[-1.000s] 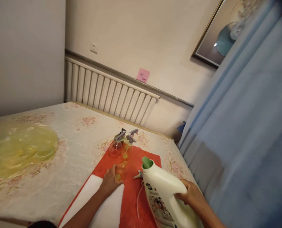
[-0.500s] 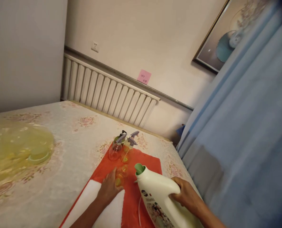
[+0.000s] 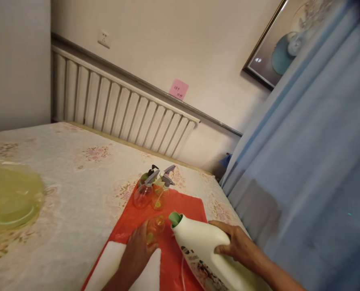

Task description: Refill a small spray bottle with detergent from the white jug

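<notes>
My right hand (image 3: 236,243) grips a large white detergent jug (image 3: 201,250) by its upper side, tilted so its green spout (image 3: 175,218) points left toward a small clear bottle. My left hand (image 3: 137,252) holds that small clear open bottle (image 3: 155,225) upright on the red cloth (image 3: 173,210). Behind it stand clear spray bottles with grey triggers (image 3: 154,190). A white folded towel (image 3: 119,270) lies under my left forearm.
The bed surface has a floral cover (image 3: 76,178). A yellow-green translucent plastic item (image 3: 10,202) lies at the far left. A white radiator (image 3: 119,109) runs along the wall; a blue curtain (image 3: 304,161) hangs at the right.
The jug's spout has dropped and moved left, closer to the small bottle's mouth. My right hand has shifted up onto the jug's side. The camera has swung to the right.
</notes>
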A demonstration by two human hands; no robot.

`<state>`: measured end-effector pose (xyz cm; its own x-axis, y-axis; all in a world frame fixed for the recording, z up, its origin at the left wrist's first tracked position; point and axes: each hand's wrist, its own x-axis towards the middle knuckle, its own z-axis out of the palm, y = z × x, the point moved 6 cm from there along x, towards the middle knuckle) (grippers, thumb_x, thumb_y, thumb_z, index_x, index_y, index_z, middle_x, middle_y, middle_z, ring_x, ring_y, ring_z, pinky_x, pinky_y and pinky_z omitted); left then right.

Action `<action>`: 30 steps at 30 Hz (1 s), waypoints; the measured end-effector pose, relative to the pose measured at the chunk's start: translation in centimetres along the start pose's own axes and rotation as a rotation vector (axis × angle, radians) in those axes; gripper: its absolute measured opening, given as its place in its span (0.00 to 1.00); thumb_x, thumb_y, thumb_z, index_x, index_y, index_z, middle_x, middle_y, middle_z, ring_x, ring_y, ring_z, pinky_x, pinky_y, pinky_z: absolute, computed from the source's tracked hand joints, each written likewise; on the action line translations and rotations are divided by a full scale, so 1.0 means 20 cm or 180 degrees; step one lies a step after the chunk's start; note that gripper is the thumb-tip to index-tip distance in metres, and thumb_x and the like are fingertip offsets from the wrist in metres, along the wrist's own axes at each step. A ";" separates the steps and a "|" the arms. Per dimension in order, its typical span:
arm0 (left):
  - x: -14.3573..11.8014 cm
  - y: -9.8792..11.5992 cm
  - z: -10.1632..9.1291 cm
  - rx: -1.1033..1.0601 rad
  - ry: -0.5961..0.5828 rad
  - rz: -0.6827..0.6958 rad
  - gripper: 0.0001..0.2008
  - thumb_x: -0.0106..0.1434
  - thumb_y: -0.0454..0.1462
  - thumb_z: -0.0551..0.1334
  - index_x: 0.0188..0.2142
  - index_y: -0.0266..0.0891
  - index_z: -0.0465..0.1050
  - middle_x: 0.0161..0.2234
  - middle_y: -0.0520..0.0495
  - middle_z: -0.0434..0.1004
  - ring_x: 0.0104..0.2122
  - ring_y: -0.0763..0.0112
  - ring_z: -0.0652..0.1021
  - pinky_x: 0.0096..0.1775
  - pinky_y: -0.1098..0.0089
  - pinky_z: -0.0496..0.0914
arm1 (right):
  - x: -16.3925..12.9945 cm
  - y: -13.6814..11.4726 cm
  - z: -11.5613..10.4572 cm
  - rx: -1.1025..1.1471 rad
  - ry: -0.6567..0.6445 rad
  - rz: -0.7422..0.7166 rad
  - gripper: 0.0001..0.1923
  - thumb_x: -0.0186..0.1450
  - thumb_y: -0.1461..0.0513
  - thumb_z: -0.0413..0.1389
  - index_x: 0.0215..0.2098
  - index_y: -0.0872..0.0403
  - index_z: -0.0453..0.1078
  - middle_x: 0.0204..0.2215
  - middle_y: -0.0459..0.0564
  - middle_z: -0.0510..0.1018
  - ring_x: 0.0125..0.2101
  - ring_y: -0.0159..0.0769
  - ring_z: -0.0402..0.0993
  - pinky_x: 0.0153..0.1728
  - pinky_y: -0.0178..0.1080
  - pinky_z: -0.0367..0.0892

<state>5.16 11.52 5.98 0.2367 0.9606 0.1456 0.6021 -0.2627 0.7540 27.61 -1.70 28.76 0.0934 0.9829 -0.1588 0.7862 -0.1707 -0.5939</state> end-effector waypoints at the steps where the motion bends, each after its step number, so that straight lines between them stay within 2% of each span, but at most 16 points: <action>1: 0.00 0.00 0.00 -0.0026 -0.0023 0.0051 0.38 0.53 0.41 0.61 0.63 0.39 0.52 0.61 0.38 0.67 0.60 0.54 0.68 0.60 0.57 0.61 | 0.01 -0.02 0.00 -0.0014 -0.0033 -0.0037 0.27 0.52 0.65 0.62 0.51 0.48 0.74 0.36 0.41 0.80 0.32 0.36 0.73 0.37 0.34 0.67; 4: 0.01 0.00 0.00 -0.0088 -0.0033 0.0109 0.39 0.53 0.41 0.60 0.63 0.34 0.52 0.60 0.35 0.68 0.59 0.53 0.69 0.60 0.57 0.62 | 0.03 -0.05 0.01 -0.0041 -0.0141 -0.0135 0.25 0.52 0.65 0.62 0.48 0.47 0.75 0.34 0.40 0.80 0.36 0.37 0.74 0.38 0.33 0.66; 8: 0.01 0.01 -0.01 -0.0068 0.0009 0.0090 0.39 0.53 0.42 0.60 0.62 0.34 0.54 0.59 0.36 0.69 0.58 0.52 0.70 0.59 0.57 0.64 | 0.05 -0.07 0.01 -0.0128 -0.0185 -0.0211 0.26 0.52 0.65 0.63 0.49 0.45 0.75 0.37 0.40 0.81 0.39 0.39 0.75 0.40 0.33 0.67; 15: 0.01 0.02 -0.01 -0.0042 0.0034 0.0158 0.38 0.54 0.42 0.59 0.63 0.31 0.55 0.59 0.34 0.69 0.59 0.50 0.70 0.58 0.57 0.64 | 0.08 -0.07 0.02 -0.0203 -0.0291 -0.0194 0.27 0.52 0.64 0.63 0.50 0.44 0.74 0.37 0.39 0.82 0.39 0.39 0.76 0.39 0.33 0.67; 19: 0.02 0.00 0.02 -0.0021 0.0103 0.0218 0.36 0.56 0.43 0.58 0.62 0.34 0.56 0.60 0.36 0.69 0.59 0.51 0.70 0.59 0.59 0.64 | 0.10 -0.08 0.01 -0.0254 -0.0292 -0.0171 0.27 0.52 0.64 0.63 0.50 0.44 0.74 0.38 0.39 0.82 0.40 0.40 0.76 0.40 0.34 0.67; 25: 0.02 -0.03 0.05 -0.0045 -0.0036 0.0202 0.36 0.56 0.42 0.58 0.63 0.41 0.51 0.62 0.39 0.66 0.61 0.52 0.67 0.60 0.56 0.62 | 0.11 -0.09 0.00 -0.0432 -0.0299 -0.0172 0.27 0.52 0.63 0.63 0.51 0.45 0.74 0.38 0.40 0.82 0.39 0.40 0.77 0.40 0.34 0.67; 30: 0.02 -0.03 0.05 0.0029 -0.0016 0.0215 0.36 0.56 0.42 0.59 0.63 0.38 0.51 0.62 0.37 0.66 0.61 0.52 0.67 0.60 0.56 0.62 | 0.12 -0.08 0.00 -0.0493 -0.0303 -0.0119 0.27 0.52 0.63 0.63 0.51 0.45 0.74 0.39 0.41 0.82 0.40 0.40 0.77 0.42 0.35 0.68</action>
<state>5.69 12.01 5.04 0.2809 0.9402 0.1927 0.5914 -0.3277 0.7368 26.60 0.87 29.34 0.0099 0.9761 -0.2170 0.8734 -0.1141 -0.4735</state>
